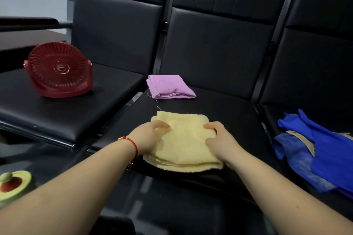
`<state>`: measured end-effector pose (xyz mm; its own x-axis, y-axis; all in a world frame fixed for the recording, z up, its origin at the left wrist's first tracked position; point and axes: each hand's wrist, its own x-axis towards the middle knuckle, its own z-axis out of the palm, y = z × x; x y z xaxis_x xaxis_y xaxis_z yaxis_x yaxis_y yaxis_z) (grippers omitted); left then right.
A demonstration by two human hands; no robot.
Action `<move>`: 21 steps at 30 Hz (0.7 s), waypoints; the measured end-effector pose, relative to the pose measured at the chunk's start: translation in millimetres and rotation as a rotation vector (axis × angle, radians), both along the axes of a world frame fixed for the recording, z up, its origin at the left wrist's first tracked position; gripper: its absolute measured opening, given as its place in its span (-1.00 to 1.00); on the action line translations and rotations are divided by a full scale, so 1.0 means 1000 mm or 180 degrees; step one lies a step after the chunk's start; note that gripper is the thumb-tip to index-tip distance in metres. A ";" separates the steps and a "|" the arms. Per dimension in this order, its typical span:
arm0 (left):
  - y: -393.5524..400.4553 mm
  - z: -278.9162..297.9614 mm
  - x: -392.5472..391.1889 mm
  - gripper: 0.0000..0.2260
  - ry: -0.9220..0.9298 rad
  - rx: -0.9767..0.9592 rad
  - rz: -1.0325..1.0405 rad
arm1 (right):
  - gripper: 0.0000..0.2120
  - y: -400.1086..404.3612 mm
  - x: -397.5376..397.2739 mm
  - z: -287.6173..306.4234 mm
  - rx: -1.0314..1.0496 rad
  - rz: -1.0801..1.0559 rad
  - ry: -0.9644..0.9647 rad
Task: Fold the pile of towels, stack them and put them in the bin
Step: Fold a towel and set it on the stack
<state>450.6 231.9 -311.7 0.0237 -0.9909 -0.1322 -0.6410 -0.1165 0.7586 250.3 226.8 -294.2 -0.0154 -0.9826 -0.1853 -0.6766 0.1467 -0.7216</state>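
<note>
Yellow terry: the folded yellow towel [183, 143] lies at the near edge of the middle black seat [219, 112], its long axis running away from the person. The left hand [148, 138] and the right hand [219, 142] each have a curled grip on its side edges, equally near. Directly beyond lies the folded pink towel [170, 87]; unfolded blue cloths [317, 150] sit on the right-hand seat. No bin is visible.

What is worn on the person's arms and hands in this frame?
Both forearms are bare, with no sleeves in view. The left wrist carries a red braided cord bracelet with a small gold bead and a loose tail hanging below it. The left hand and right hand wear no gloves, and no rings are visible.
</note>
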 end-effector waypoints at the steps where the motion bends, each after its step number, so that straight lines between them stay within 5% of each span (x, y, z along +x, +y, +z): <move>1: 0.000 -0.001 -0.002 -0.74 0.0006 -0.0010 -0.0041 | -0.52 0.000 0.000 -0.001 -0.0025 0.0088 0.0004; 8: -0.011 -0.013 -0.008 -0.84 -0.0352 -0.0108 0.0050 | -0.57 -0.009 -0.007 -0.003 -0.0086 0.0237 -0.0160; 21: -0.081 0.020 0.010 -0.51 0.0284 -0.0327 0.0197 | -0.40 -0.089 -0.006 0.022 -0.0356 0.0445 -0.0354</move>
